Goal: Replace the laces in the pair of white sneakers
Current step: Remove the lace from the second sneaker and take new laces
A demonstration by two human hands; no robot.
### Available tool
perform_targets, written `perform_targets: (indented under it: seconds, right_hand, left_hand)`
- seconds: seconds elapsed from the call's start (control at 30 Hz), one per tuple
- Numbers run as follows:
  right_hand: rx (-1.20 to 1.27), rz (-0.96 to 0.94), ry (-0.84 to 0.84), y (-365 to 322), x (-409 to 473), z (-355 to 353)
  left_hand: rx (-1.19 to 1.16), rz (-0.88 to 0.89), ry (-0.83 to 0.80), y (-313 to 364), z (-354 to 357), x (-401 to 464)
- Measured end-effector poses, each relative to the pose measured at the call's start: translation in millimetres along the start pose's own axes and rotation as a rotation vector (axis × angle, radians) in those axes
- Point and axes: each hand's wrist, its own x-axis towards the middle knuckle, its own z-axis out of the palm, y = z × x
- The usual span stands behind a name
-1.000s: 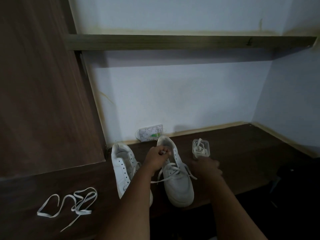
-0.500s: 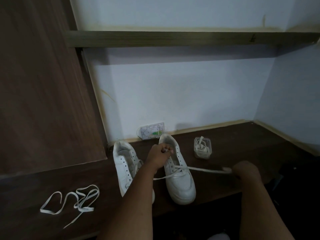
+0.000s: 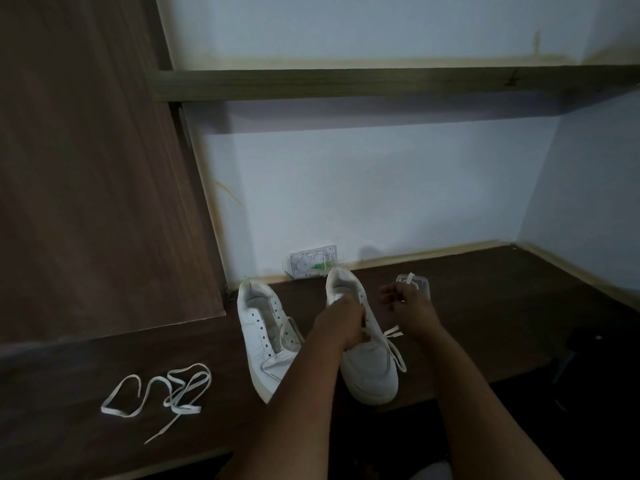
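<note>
Head-camera view, in dim light: a person bends over a pair of white sneakers on a dark wooden surface set into a corner of pale walls. The left hand lies across the throat of the right-hand sneaker, its fingers curled down among the eyelets and apparently gripping the lace or tongue there, though the back of the hand hides exactly what they grip. The right hand hovers just beside that shoe with its fingers curled in; a pale sliver shows at the fingertips, yet whether they pinch the lace cannot be told. Loose ends of a white lace trail off the shoe's right side onto the surface. The left-hand sneaker stands just beside its mate, toe toward the camera, its upper eyelets bare and its toe cut off by the left forearm. A second white lace lies in a loose tangle well apart to the left. Behind the right hand, a small clear container with a strip of lace poking out is mostly hidden. A small packet leans against the wall behind the shoes, its print too small to read. A wooden shelf runs across the wall above.
</note>
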Motion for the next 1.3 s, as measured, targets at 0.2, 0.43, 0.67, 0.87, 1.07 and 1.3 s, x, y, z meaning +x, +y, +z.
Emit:
perform_targets:
  seconds: [0.2, 0.43, 0.67, 0.87, 1.07, 1.3]
  right_hand:
    - [-0.098, 0.029, 0.014, 6.9, -3.3, -5.3]
    - [-0.230, -0.030, -0.131, 6.1, -4.6, 3.7]
    - [-0.283, -0.118, -0.433, -0.6, -9.0, 8.3]
    - [-0.211, -0.114, -0.381, 11.3, -7.7, 8.6]
    - [0.657, 0.456, 0.194, 16.7, 5.7, -35.1]
    - [0.193, 0.717, 0.319, 70.0, 16.6, -48.5]
  left_hand:
    - [-0.792, -0.257, 0.027, -15.6, -20.6, -3.5]
    - [-1.931, -0.544, 0.663, -67.6, -75.7, -18.6]
    - [-1.455, -0.816, 0.651, -106.3, -68.8, -34.9]
    - [-0.677, -0.912, 0.518, -84.4, -58.1, -32.0]
    - [-0.283, -0.459, 0.389, -45.9, -49.6, -18.8]
    - [-0.277, -0.409, 0.238, -7.9, -4.8, -2.8]
